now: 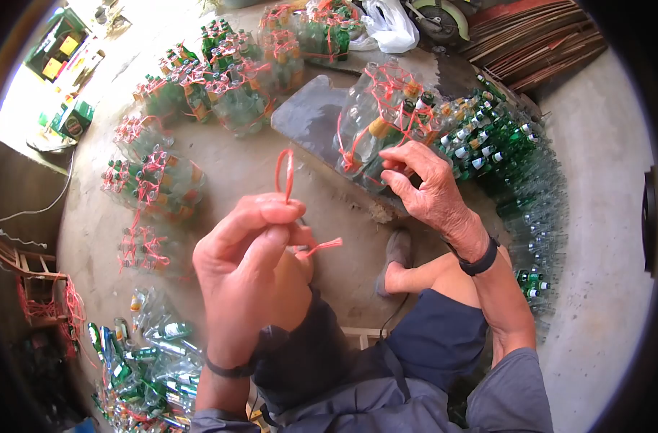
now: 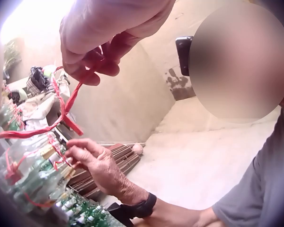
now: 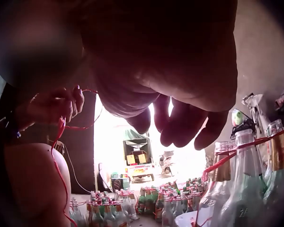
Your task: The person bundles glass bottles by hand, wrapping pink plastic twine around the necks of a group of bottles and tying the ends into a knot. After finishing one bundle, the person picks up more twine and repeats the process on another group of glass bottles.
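In the head view my left hand (image 1: 242, 274) pinches a length of red plastic twine (image 1: 326, 246) between thumb and fingers. A small loop stands up above the fingertips and a frayed end sticks out below. The left wrist view shows the twine (image 2: 72, 100) crossing itself under that hand. My right hand (image 1: 436, 186) hovers at the near side of a bundle of glass bottles (image 1: 354, 119) bound with the same red twine. Its fingers are loosely bent, and in the right wrist view nothing shows between the fingers (image 3: 173, 130).
The bundle stands on a grey slab (image 1: 307, 112). Other tied bottle bundles (image 1: 238, 105) are on the floor ahead and left. Loose bottles (image 1: 152, 368) lie at lower left; many upright bottles (image 1: 513, 159) line the right wall. Wooden strips (image 1: 534, 43) are stacked behind.
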The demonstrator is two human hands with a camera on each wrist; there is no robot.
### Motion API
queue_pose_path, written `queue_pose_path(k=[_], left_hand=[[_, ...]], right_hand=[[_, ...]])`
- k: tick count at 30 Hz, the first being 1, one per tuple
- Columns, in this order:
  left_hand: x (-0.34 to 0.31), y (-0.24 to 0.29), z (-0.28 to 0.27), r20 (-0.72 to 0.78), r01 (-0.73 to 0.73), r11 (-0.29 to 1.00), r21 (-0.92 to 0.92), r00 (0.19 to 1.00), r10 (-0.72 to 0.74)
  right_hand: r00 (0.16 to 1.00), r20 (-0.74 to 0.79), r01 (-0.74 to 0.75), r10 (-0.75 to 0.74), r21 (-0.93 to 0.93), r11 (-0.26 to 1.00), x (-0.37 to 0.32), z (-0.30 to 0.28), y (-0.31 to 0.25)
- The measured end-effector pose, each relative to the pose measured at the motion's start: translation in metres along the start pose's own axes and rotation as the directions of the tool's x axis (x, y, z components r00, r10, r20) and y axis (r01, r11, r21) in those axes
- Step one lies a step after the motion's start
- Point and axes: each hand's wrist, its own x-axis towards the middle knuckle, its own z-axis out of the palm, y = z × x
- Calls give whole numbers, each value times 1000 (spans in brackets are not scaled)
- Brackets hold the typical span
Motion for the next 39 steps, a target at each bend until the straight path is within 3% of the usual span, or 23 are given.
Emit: queue_pose_path(k=[1,3,4,5,7,9,11,12,13,15,19,20,22,23,26,27,30,33,34,39], left_hand=[[1,-2,2,36,13,996,-87,999,-10],[2,-5,6,71,42,986,-160,997,-31],[2,-5,9,115,84,958,-275,992,-54],[3,-6,13,159,128,914,-385,985,-71],[2,-10,18,152,187,887,-422,979,-133],[-1,-14,20,199,232,824,-517,969,-148],[-2,-12,23,186,270,774,-573,962,-198],[-2,-12,23,204,294,770,-567,955,-215],[-2,-11,24,225,318,765,-560,947,-229],[2,-17,17,200,301,779,-549,953,-227],[13,-7,3,154,259,856,-448,965,-212],[17,-1,0,156,267,907,-324,961,-228],[22,7,-3,141,254,965,-65,960,-243],[25,8,-7,136,259,964,-62,959,-248],[33,15,-17,158,193,942,275,957,-243],[36,15,-20,158,196,941,275,957,-245],[43,17,-30,140,-15,826,564,987,-77],[54,19,-47,172,-108,761,640,985,-5],[53,23,-46,102,-19,761,649,993,-62],[61,18,-53,117,-84,786,613,993,16]], right_hand=[[1000,3,-7,7,12,1000,-1,0,-13],[957,173,-286,232,442,851,2,4,-42],[964,206,-258,169,566,783,2,8,-50],[963,207,-262,173,573,776,1,15,-56],[973,181,-233,146,765,600,0,29,-68],[978,153,-206,140,806,555,-2,34,-77],[949,283,-313,139,795,519,-2,34,-77],[947,274,-319,168,741,591,-2,29,-84],[946,276,-323,172,744,584,-5,28,-81],[904,393,-421,169,887,189,-12,24,-69],[905,269,-331,330,932,147,-17,1,-49],[893,285,-335,349,937,94,-18,-10,-45],[890,245,-294,385,953,75,-24,-31,-38],[897,229,-272,377,960,64,-27,-41,-31],[885,154,-209,439,975,79,-37,-80,-14],[883,119,-169,454,983,71,-40,-93,-6],[885,36,-100,465,988,114,-52,-136,11],[883,-44,-73,468,971,229,-59,-175,22],[878,-77,-63,472,960,274,-57,-185,20],[874,-175,-46,454,899,435,-53,-245,34]])
